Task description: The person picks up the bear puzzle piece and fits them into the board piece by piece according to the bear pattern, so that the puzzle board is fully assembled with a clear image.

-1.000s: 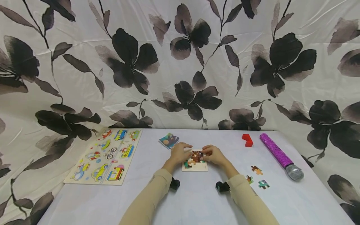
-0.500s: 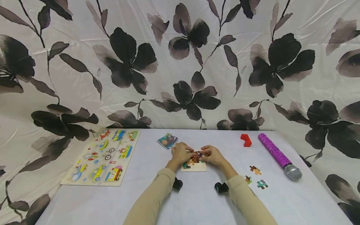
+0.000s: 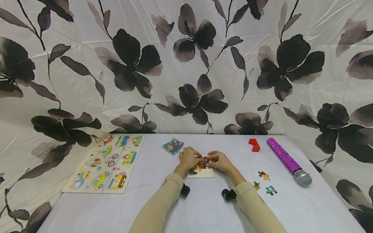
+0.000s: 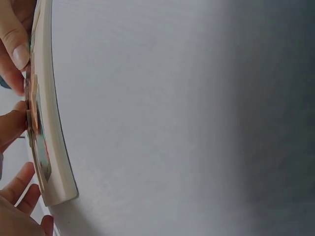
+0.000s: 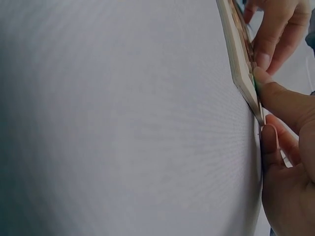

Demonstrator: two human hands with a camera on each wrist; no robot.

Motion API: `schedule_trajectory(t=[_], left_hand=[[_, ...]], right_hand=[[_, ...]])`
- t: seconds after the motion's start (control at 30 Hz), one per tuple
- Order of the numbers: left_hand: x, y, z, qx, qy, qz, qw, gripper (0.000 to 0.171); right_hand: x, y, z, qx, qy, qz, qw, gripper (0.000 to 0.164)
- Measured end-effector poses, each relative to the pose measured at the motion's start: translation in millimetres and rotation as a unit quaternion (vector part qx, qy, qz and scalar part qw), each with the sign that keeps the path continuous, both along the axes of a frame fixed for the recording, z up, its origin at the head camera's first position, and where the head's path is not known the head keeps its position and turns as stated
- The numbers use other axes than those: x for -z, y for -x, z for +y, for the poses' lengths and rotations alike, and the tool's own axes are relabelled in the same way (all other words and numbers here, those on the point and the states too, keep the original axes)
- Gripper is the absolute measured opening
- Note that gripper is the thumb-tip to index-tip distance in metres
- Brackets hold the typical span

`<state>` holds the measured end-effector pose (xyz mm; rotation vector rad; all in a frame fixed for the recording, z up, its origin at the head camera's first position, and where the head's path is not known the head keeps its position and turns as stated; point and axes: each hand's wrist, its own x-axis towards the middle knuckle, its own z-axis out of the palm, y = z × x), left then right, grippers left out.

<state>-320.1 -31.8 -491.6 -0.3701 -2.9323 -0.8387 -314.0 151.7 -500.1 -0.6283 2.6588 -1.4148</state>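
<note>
A small wooden jigsaw tray [image 3: 204, 175] lies on the white table, partly filled with brown, orange and green pieces. My left hand [image 3: 188, 160] rests at its left side. In the left wrist view its thumb [image 4: 14, 124] presses the pieces, while other fingers lie by the tray's edge. At the upper right of the tray my right hand [image 3: 220, 161] holds a jigsaw piece between thumb and finger, mostly hidden by the fingertips. The right thumb [image 5: 280, 98] touches the tray's surface, close to the left fingertips. Several loose jigsaw pieces, including a green one [image 3: 271, 190], lie to the right.
A vehicle puzzle board [image 3: 105, 163] lies at the left. A picture card [image 3: 173, 146] sits behind the left hand. A red angular block [image 3: 254, 145] and a glittery purple microphone [image 3: 287, 158] lie at the right. A floral cloth [image 3: 193, 74] hangs behind the table.
My left hand has shifted slightly right and further over the tray. The right hand stays at the same tray side, its fingers on the piece. The whole view has drifted a little.
</note>
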Motion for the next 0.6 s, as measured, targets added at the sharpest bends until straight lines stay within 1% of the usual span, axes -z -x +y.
schedule_trajectory(t=[0.1, 0.2, 0.37, 0.43, 0.5, 0.6], left_hand=[[1.8, 2.6, 0.2, 0.003, 0.007, 0.000, 1.0000, 0.015], [2.5, 3.9, -0.9, -0.006, 0.009, -0.005, 0.9999, 0.014], [-1.8, 2.6, -2.0, -0.016, -0.003, -0.021, 0.9996, 0.012], [-3.6, 1.2, -1.4, -0.011, -0.008, -0.020, 0.9997, 0.012], [-4.3, 0.0, -0.6, -0.003, -0.017, -0.010, 0.9998, 0.013], [-2.4, -1.3, 0.2, 0.016, -0.054, 0.000, 0.9984, 0.012]], right_hand=[[-0.2, -0.7, -1.3, 0.002, 0.005, -0.005, 1.000, 0.035], [-0.6, -1.0, -3.4, 0.001, 0.007, -0.005, 1.000, 0.035], [-2.0, -1.4, -5.3, 0.007, 0.007, -0.003, 1.000, 0.034], [-2.0, -1.6, -4.8, 0.012, 0.005, 0.000, 1.000, 0.034], [-1.4, -1.4, -3.7, 0.013, 0.007, 0.000, 1.000, 0.033], [-0.2, -1.2, -1.7, 0.011, 0.009, 0.004, 1.000, 0.033]])
